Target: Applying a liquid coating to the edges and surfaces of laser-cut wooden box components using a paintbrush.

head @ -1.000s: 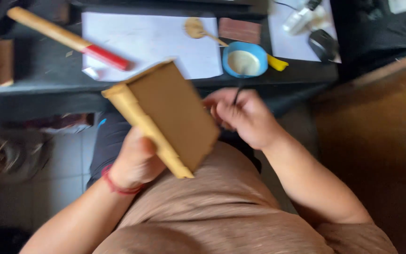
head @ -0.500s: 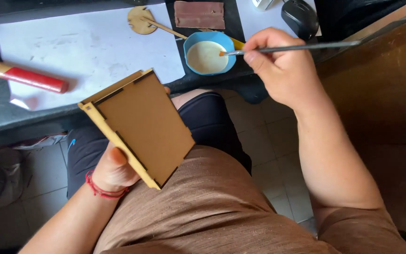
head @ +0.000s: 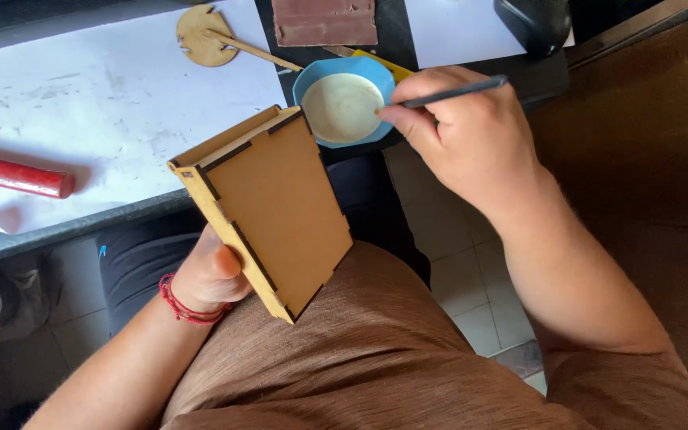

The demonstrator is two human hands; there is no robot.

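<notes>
A wooden box (head: 268, 211) is gripped by the left hand (head: 209, 275); a brush (head: 447, 91) is pinched by the right hand (head: 459, 131) over the bowl (head: 342, 107). Glue could be dripped onto the desk (head: 81, 119) if overloaded.

Brush (head: 451, 91) tip in bowl (head: 312, 87), left fingers behind box (head: 268, 211).

One view only, from the head, looking steeply down over the chest and lap. It sits close: both forearms fill the lower frame, the tabletop (head: 81, 119) edge crosses the top, floor tiles show between. The left hand (head: 209, 275) and right hand (head: 463, 135) are near mid-frame.
</notes>
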